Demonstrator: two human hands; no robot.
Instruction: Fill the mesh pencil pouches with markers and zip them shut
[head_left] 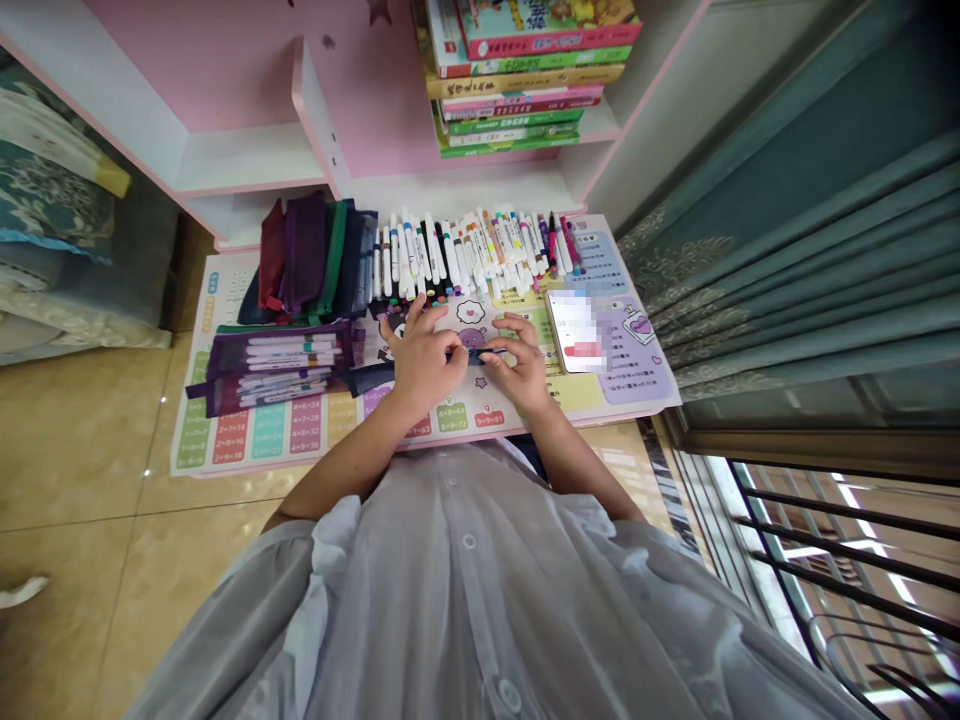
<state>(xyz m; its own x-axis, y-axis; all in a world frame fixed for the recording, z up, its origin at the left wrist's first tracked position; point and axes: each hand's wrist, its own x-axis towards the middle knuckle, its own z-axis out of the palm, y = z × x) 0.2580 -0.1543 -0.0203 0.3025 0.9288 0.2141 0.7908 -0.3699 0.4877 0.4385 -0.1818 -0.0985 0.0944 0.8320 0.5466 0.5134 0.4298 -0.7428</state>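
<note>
Fingers of the left hand and right hand pinch dark blue fabric at frame centre, over a printed mat reading "8×8=64" and "9×9=81"; slim white markers lie upper centre, a marker-filled purple mesh pouch centre left.

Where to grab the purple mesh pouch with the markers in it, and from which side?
Probably across the middle of the purple mesh pouch, around the white markers, from above on the near side. It lies flat with markers running lengthwise, likely a firm bundle. Its near edge is free; stacked pouches border the far edge, and the left hand is off its right end.
</note>
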